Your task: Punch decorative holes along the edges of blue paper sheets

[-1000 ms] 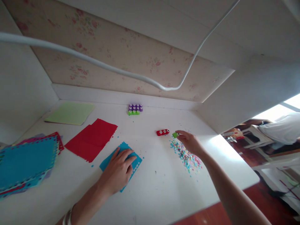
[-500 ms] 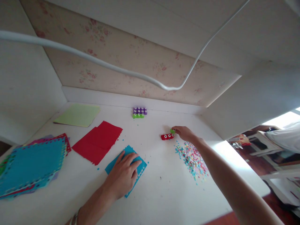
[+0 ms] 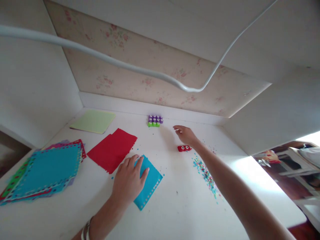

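My left hand (image 3: 129, 178) is over the left side of a blue paper sheet (image 3: 150, 180), fingers apart. Punched holes run along the sheet's lower right edge. Above the table my right hand (image 3: 185, 134) reaches leftward, with thumb and fingertips apart and nothing visible between them. Just below its wrist stands a short row of red craft punches (image 3: 183, 148) with white, eye-like tops. Left of the fingertips, near the wall, purple punches (image 3: 154, 118) sit in rows behind a row of green punches (image 3: 154, 124). My forearm and wrist hide the spot behind the red row.
Confetti dots (image 3: 206, 175) lie scattered beside my right forearm. Red paper (image 3: 112, 150) rests left of the blue sheet, with pale green paper (image 3: 92, 121) behind it. Punched coloured sheets (image 3: 50, 170) are piled at far left. A white cable (image 3: 140, 70) hangs across the view.
My right hand has moved left and up from beside the red punches; the green punch it was touching is out of sight. My left hand has slid left on the blue sheet.
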### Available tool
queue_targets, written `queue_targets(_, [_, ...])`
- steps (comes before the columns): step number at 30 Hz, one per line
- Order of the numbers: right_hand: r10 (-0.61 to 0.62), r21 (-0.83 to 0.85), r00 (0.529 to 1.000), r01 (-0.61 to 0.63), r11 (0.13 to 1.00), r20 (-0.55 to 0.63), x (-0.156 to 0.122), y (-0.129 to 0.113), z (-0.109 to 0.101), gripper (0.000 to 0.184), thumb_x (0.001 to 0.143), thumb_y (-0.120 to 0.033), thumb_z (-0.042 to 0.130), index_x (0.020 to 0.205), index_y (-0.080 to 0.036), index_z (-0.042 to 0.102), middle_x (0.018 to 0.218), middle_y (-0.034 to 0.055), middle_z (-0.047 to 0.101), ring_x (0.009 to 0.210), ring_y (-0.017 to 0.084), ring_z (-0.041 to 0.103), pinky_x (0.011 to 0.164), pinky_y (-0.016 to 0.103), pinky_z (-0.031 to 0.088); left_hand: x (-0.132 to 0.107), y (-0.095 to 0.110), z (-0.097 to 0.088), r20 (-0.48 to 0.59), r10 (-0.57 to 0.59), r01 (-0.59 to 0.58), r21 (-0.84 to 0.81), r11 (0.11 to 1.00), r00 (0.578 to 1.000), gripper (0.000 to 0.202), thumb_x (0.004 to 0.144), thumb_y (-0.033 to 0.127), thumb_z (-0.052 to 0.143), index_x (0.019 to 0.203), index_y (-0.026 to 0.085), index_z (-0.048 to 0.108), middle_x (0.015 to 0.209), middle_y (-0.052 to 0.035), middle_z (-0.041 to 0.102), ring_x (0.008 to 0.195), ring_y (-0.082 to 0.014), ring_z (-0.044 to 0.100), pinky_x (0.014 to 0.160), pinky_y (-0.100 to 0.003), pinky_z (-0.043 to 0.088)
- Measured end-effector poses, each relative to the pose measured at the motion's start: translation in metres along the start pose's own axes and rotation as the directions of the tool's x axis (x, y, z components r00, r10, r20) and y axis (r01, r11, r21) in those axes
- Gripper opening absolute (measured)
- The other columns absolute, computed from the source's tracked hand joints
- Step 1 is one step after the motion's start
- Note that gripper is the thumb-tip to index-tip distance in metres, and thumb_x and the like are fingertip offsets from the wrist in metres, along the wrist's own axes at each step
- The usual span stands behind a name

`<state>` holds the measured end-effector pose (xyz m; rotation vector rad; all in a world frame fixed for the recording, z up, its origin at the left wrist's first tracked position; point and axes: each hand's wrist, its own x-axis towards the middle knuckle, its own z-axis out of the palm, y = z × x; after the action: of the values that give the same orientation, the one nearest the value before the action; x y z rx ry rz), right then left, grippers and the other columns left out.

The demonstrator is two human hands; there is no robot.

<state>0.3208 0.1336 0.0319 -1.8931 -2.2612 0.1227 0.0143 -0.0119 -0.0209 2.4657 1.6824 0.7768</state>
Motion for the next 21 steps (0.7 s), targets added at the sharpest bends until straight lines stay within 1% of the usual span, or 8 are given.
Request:
queue_targets(4, [-0.100,-0.008,0.995,0.100,0.995,0.014,0.040,-0.054,0.029,0.049,0.092,-0.009,0.042,0.140,-0.014,0.051,0.145,0.0086,0.051,0.132,0.019,0.046,0.111,0.029,0.035,0.000,-0.004,-0.002,0.021,-0.083,0.080,0.109,0.991,0.996,0.047,0.088,0.047,0.059,0.125,0.019,0.055,0.122,-0.0162,0.060,0.109,-0.0361,0.056,0.082,-0.047,0.049])
queue_targets(7, [-0.120,-0.037,0.992,0.122,0.992,0.045,0.062,-0.070,0.039,0.053,0.088,-0.003,0.043,0.141,-0.009,0.049,0.143,0.0143,0.052,0.129,0.024,0.049,0.109,0.032,0.036,0.000,-0.006,-0.004,0.069,-0.109,0.100,0.123,0.987,0.992,0.052,0.085,0.046,0.064,0.127,0.018,0.053,0.118,-0.0160,0.061,0.103,-0.0339,0.057,0.082,-0.045,0.048])
queue_targets(9, [-0.122,-0.059,0.991,0.125,0.990,0.062,0.067,-0.072,0.041,0.052,0.087,-0.002,0.043,0.138,-0.009,0.052,0.137,0.0166,0.056,0.122,0.026,0.054,0.104,0.034,0.040,0.001,-0.009,-0.005,0.111,-0.143,0.131,0.104,0.986,0.984,0.056,0.082,0.046,0.067,0.127,0.016,0.054,0.113,-0.0157,0.062,0.101,-0.0335,0.057,0.082,-0.044,0.047])
queue_targets(11, [-0.118,-0.081,0.990,0.124,0.989,0.079,0.065,-0.069,0.040,0.044,0.090,-0.005,0.043,0.131,-0.011,0.059,0.131,0.0172,0.058,0.113,0.026,0.058,0.099,0.033,0.043,0.002,-0.013,-0.006,0.152,-0.157,0.150,0.060,0.987,0.976,0.056,0.079,0.045,0.070,0.125,0.016,0.055,0.110,-0.0140,0.063,0.100,-0.0329,0.056,0.084,-0.044,0.047])
queue_targets(13, [-0.114,-0.101,0.988,0.124,0.987,0.100,0.056,-0.065,0.040,0.034,0.094,-0.011,0.043,0.118,-0.011,0.067,0.124,0.0169,0.060,0.106,0.025,0.061,0.095,0.032,0.044,0.004,-0.016,-0.008,0.183,-0.155,0.156,0.010,0.988,0.971,0.053,0.076,0.043,0.073,0.121,0.019,0.058,0.109,-0.0113,0.063,0.101,-0.0313,0.056,0.086,-0.044,0.046])
queue_targets(16, [-0.115,-0.119,0.986,0.130,0.984,0.122,0.036,-0.057,0.038,0.031,0.098,-0.019,0.043,0.102,-0.011,0.072,0.117,0.0159,0.062,0.102,0.024,0.060,0.093,0.030,0.044,0.006,-0.017,-0.012,0.212,-0.160,0.171,-0.034,0.985,0.964,0.045,0.074,0.042,0.074,0.113,0.020,0.062,0.106,-0.0097,0.062,0.101,-0.0302,0.057,0.089,-0.044,0.045])
queue_targets(18, [-0.113,-0.123,0.986,0.128,0.984,0.118,0.024,-0.053,0.037,0.030,0.097,-0.019,0.043,0.105,-0.013,0.072,0.120,0.0146,0.060,0.103,0.023,0.060,0.094,0.030,0.044,0.007,-0.016,-0.016,0.232,-0.167,0.183,-0.050,0.982,0.958,0.040,0.075,0.042,0.073,0.107,0.019,0.064,0.106,-0.0102,0.062,0.102,-0.0302,0.057,0.089,-0.043,0.045])
queue_targets(21, [-0.088,-0.123,0.993,0.097,0.988,0.073,0.012,-0.044,0.033,0.038,0.095,-0.012,0.041,0.126,-0.017,0.063,0.133,0.0131,0.053,0.110,0.022,0.057,0.096,0.030,0.043,0.009,-0.014,-0.019,0.287,-0.170,0.206,-0.102,0.973,0.943,0.033,0.080,0.037,0.068,0.106,0.018,0.063,0.108,-0.0107,0.064,0.104,-0.0289,0.060,0.087,-0.038,0.046])
